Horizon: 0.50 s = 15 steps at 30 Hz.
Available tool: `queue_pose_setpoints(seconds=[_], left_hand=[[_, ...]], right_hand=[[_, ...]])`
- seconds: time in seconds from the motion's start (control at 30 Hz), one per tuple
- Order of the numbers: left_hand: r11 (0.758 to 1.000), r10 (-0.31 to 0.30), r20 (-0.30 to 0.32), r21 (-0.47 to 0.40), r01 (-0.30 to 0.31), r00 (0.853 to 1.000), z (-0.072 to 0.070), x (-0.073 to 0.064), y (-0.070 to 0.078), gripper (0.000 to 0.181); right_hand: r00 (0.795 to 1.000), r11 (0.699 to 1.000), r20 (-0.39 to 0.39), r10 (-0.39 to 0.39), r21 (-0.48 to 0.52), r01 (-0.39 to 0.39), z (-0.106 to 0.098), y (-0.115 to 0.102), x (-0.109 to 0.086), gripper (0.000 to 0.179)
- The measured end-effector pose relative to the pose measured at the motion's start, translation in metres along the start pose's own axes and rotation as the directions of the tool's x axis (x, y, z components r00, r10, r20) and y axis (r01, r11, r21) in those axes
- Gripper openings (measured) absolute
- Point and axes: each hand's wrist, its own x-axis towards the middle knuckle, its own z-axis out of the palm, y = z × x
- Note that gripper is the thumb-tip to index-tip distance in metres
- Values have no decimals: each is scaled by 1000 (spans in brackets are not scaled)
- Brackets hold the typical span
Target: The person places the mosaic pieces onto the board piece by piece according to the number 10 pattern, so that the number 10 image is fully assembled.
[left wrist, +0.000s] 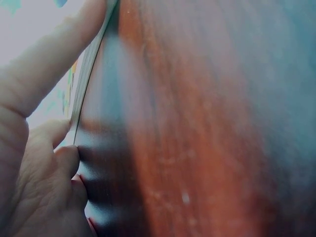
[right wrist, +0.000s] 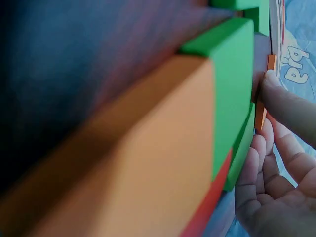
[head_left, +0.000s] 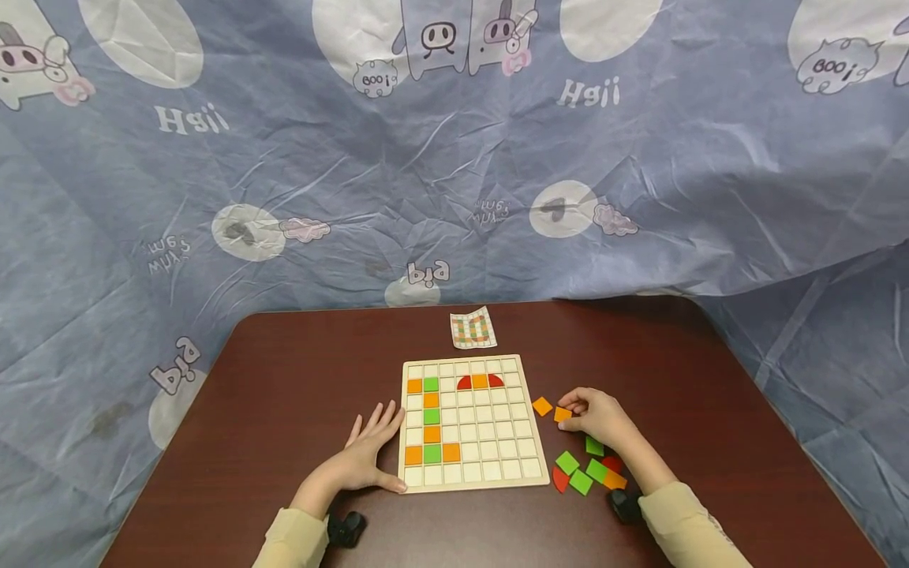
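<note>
Orange tile (head_left: 562,414) pinched between thumb and fingers of the right hand (head_left: 596,418), just right of the board (head_left: 490,450); lifted or resting on the desk (head_left: 298,394), impossible to tell. Likely light, stiff and hard to break, judging by crisp edges and flat faces; probably smooth enough to slip or spin under a loose pinch. Best taken by opposite side edges, with the underside free. At the board's left edge, the left hand (head_left: 365,457), fingers spread, thumb by the near corner, no tile in its grasp.

Beside the pinched piece, a second orange tile (head_left: 542,406), apart, near the board's right edge. Closer to the right wrist, a loose cluster of green tiles (head_left: 580,483), red pieces (head_left: 560,479) and more orange. Set in the grid, orange and green to the left, two curved reds flanking an orange toward the far edge. Beyond, a patterned card (head_left: 473,329); behind, a blue cloth (head_left: 383,189).

Visible from the right wrist, unlike the head view: thickness of the cluster pieces. From the left wrist, mainly the board's thin edge and blurred desk. From the head alone, the whole layout.
</note>
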Motion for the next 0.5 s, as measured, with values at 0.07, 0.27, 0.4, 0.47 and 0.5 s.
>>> queue_pose_setpoints(seconds=[0.07,0.27,0.4,0.47,0.5], left_hand=[[1000,0,1,-4,0,1000,0,0,0,121],[1000,6,6,-9,-6,1000,-1,1,0,121],[1000,5,0,-1,-5,1000,-1,1,0,121],[1000,5,-3,1,-5,1000,-1,1,0,122],[1000,5,-5,1,-5,1000,-1,1,0,122]], right_hand=[[1000,1000,0,4,-18,-4,1,-1,0,30],[1000,1000,23,8,-30,-7,-3,-4,-1,29],[999,1000,31,17,-14,-16,-4,-5,-2,23],[1000,1000,29,12,-8,-12,-3,-5,-1,19],[1000,1000,27,8,-5,-8,-3,-6,-1,17]])
